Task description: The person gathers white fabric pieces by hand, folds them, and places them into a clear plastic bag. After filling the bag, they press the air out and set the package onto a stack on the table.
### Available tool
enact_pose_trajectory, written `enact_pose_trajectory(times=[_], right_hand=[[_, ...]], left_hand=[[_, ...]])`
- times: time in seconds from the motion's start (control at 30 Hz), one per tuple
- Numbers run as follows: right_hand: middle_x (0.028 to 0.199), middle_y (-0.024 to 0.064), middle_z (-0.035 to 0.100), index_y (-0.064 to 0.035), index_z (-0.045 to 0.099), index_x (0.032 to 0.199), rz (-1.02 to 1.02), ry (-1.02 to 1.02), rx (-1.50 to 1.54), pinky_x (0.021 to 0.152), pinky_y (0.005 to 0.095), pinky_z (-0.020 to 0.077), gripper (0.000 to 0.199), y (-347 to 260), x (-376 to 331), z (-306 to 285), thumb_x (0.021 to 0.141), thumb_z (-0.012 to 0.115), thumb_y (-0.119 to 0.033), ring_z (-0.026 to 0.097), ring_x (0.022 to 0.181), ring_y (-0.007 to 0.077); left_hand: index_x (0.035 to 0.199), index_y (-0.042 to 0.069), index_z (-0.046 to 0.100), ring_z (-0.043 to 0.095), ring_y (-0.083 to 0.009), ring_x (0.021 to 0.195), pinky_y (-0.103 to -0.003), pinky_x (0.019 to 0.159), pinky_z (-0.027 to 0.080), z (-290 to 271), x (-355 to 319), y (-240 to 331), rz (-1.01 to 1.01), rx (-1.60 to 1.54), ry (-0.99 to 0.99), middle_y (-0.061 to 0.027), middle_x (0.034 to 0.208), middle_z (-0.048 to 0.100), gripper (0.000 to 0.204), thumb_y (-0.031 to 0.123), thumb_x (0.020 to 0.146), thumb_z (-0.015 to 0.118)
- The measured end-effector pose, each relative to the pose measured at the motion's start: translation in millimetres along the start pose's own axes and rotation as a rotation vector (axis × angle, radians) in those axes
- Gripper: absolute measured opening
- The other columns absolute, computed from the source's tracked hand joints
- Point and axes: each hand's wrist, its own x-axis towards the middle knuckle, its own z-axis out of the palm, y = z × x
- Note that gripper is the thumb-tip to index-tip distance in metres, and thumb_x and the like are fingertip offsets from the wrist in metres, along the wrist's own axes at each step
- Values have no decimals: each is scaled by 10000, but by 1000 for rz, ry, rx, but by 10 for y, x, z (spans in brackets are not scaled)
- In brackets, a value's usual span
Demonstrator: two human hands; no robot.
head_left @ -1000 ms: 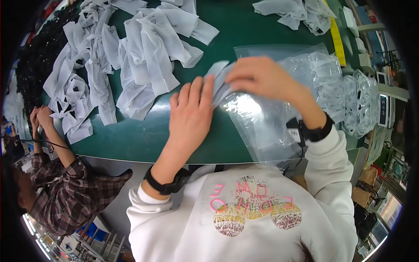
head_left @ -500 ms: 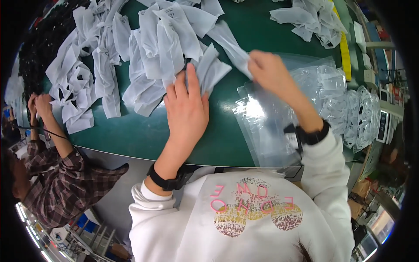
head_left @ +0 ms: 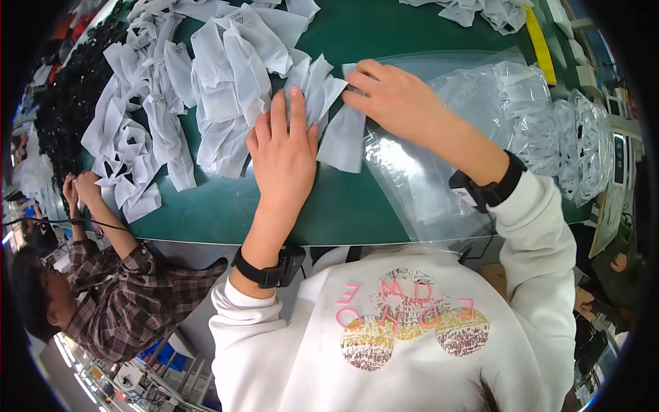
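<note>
My left hand (head_left: pixel 283 154) lies over the right edge of a loose pile of frosted white plastic bags (head_left: pixel 223 75), its fingers stretched out and resting on them. Just right of it, my right hand (head_left: pixel 388 96) pinches the top of one frosted plastic bag (head_left: pixel 343 141). That bag hangs down over the green table, its lower end near the left hand's thumb. The right fingertips partly hide its upper end. What the bags contain, if anything, cannot be made out.
Clear plastic sheets or large bags (head_left: pixel 412 185) lie under my right forearm. Right of them sits a clear bag packed with white pouches (head_left: pixel 528 130). A yellow strip (head_left: pixel 540 44) runs along the far right. At left, a co-worker's hands (head_left: pixel 81 189) work by a black heap (head_left: pixel 72 110).
My right hand has moved left, close to my left hand, bringing the frosted bag's lower end toward me. My left hand stays on the pile. The view has shifted slightly.
</note>
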Motion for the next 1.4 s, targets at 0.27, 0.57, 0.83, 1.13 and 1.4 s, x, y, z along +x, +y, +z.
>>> enact_pose_trajectory(times=[0.27, 0.57, 0.83, 1.13, 1.4], right_hand=[[906, 32, 540, -79, 600, 969, -18, 245, 102, 661, 297, 511, 271, -434, -206, 186, 701, 627, -54, 577, 823, 199], [939, 45, 523, -84, 569, 1015, 247, 168, 358, 596, 304, 508, 271, -514, -20, 34, 754, 631, -44, 595, 768, 213], [948, 33, 517, -124, 559, 1016, 222, -41, 177, 585, 335, 515, 277, -411, -75, 9, 761, 659, -78, 619, 798, 203], [1114, 78, 582, -49, 550, 1158, 404, -27, 681, 741, 323, 524, 304, -204, -112, -77, 892, 614, -183, 631, 962, 247], [1304, 161, 557, -44, 465, 1369, 431, 205, 642, 941, 350, 470, 468, -344, 91, 208, 960, 542, -259, 541, 1170, 327]], left_hand=[[1383, 65, 453, 501, -374, 1088, -479, 886, 449, -117, 135, -253, 77, -317, -169, -165, 1304, 494, 570, 213, 866, 644], [1410, 82, 419, 491, -381, 1080, -479, 885, 457, -128, 120, -291, 158, -261, -215, -163, 1331, 460, 617, 253, 866, 654], [1423, 79, 394, 491, -348, 1072, -442, 911, 427, -176, -9, -165, 122, -333, -190, -144, 1316, 462, 814, 346, 748, 760], [1408, 66, 404, 488, -324, 1100, -437, 937, 400, -131, -140, 12, 75, -318, -131, -132, 1284, 476, 897, 239, 624, 805], [1375, 67, 437, 464, -330, 1138, -448, 959, 369, -78, -161, -27, 65, -479, -40, -133, 1308, 465, 836, 182, 623, 785]])
